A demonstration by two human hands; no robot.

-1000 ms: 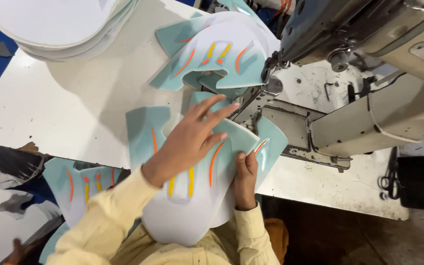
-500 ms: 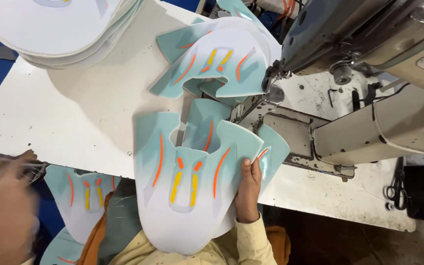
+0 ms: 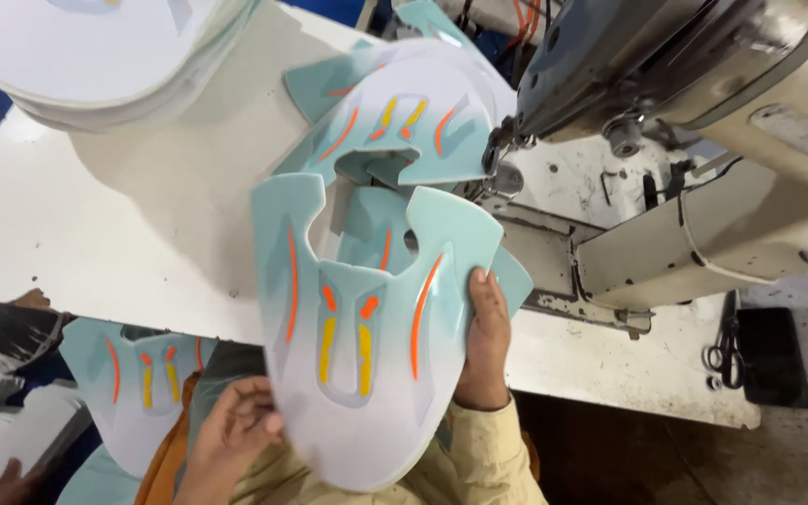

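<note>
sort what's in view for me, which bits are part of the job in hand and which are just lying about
In hand:
- pale teal and white shoe upper panel with orange and yellow stripes
- right hand gripping its edge
- left hand at its lower edge
- grey industrial sewing machine

Lying about:
- sewn matching panels behind the needle
- stack of white pieces
- black scissors
- white table
</note>
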